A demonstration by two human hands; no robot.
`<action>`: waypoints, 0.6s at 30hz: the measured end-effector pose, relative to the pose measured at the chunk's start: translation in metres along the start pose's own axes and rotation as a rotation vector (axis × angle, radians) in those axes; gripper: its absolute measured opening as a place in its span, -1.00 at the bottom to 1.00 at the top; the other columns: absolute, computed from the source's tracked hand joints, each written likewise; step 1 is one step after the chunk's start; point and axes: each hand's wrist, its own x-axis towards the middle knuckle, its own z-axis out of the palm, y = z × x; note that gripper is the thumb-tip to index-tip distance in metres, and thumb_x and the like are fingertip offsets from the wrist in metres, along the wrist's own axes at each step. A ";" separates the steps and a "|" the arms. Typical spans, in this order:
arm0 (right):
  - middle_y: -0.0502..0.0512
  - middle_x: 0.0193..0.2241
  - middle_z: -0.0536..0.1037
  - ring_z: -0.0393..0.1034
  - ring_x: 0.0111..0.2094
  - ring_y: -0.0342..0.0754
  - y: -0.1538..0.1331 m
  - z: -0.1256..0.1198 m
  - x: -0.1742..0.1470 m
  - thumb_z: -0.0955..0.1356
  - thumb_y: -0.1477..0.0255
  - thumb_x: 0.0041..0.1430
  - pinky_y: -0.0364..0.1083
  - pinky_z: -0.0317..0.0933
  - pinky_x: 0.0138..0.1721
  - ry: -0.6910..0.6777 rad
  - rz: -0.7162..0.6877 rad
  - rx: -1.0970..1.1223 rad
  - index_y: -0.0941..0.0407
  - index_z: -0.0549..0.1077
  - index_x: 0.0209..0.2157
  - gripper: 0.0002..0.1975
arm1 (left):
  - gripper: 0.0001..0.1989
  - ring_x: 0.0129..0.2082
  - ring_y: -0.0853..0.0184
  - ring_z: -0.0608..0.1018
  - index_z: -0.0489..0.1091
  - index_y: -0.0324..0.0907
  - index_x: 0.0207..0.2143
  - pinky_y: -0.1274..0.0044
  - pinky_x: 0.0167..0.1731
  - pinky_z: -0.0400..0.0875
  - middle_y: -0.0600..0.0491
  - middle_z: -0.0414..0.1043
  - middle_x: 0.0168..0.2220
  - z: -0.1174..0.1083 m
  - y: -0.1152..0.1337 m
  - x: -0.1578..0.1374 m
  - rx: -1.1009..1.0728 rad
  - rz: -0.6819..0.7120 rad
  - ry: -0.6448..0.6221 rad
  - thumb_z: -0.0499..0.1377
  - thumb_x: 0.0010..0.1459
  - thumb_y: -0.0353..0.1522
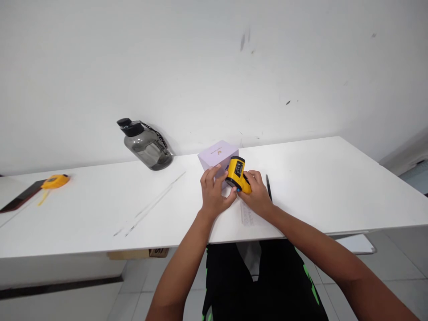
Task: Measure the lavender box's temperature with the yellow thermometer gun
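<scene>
A yellow-and-black infrared thermometer [236, 171], shaped like a gun, is held over the table and tilted. My right hand [257, 194] is wrapped round its handle, with the fingers partly hidden behind it. At its near left end is my left hand [214, 191], index finger and thumb touching the body, the other fingers curled in front of a box. That lavender box [219, 153] stands right behind both hands near the wall. Beneath my right hand lies a slip of paper [247, 216] with writing. A black pen [269, 187] rests just to the right.
A grey transparent bottle [149, 149] with a black cap stands against the wall, left of the box. At the far left of the white table [100, 205] lie a yellow tape measure [55, 181] and a dark flat item [23, 196]. Pencil-like streaks mark the tabletop.
</scene>
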 end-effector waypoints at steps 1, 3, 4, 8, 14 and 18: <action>0.31 0.00 0.33 0.40 -0.08 0.17 0.000 0.000 0.000 0.37 0.34 0.11 0.15 0.42 -0.15 -0.004 0.005 -0.010 0.14 0.31 0.10 -0.49 | -0.52 0.18 0.03 0.28 0.29 -0.16 0.04 0.18 0.14 0.23 -0.21 0.27 0.14 0.000 0.000 0.000 0.000 -0.003 0.000 0.24 0.07 -0.26; 0.32 0.03 0.32 0.41 -0.11 0.17 0.000 0.000 0.000 0.36 0.34 0.11 0.16 0.42 -0.18 -0.019 0.020 -0.031 0.15 0.31 0.11 -0.48 | -0.52 0.18 0.03 0.27 0.29 -0.16 0.04 0.18 0.15 0.23 -0.22 0.27 0.14 0.000 0.000 0.000 -0.002 -0.006 -0.001 0.24 0.06 -0.26; 0.33 0.03 0.33 0.42 -0.11 0.17 0.000 0.000 0.000 0.36 0.34 0.11 0.16 0.43 -0.18 -0.026 0.024 -0.039 0.15 0.30 0.12 -0.48 | -0.52 0.17 0.03 0.27 0.29 -0.17 0.04 0.18 0.15 0.23 -0.22 0.26 0.14 0.000 0.000 0.001 -0.004 -0.006 0.000 0.24 0.06 -0.26; 0.34 0.05 0.34 0.41 -0.08 0.20 0.000 0.000 0.000 0.35 0.35 0.12 0.18 0.43 -0.15 -0.030 0.009 -0.038 0.14 0.28 0.14 -0.47 | -0.52 0.17 0.03 0.27 0.29 -0.17 0.04 0.18 0.15 0.23 -0.22 0.26 0.14 -0.001 0.001 0.001 -0.005 -0.004 -0.003 0.24 0.06 -0.26; 0.27 0.06 0.37 0.40 -0.02 0.16 0.001 0.003 0.000 0.39 0.34 0.06 0.13 0.43 -0.11 0.018 0.029 0.027 0.06 0.21 0.15 -0.39 | -0.51 0.17 0.04 0.28 0.29 -0.18 0.05 0.18 0.14 0.23 -0.22 0.26 0.14 -0.001 0.000 0.001 -0.007 -0.002 -0.002 0.24 0.07 -0.27; 0.21 0.05 0.40 0.44 -0.10 0.09 0.000 0.003 -0.001 0.41 0.32 0.03 0.09 0.42 -0.14 0.039 0.083 0.061 0.02 0.20 0.13 -0.38 | -0.51 0.17 0.04 0.27 0.29 -0.18 0.06 0.18 0.15 0.22 -0.23 0.26 0.13 0.000 0.000 0.000 -0.015 -0.005 -0.001 0.23 0.07 -0.28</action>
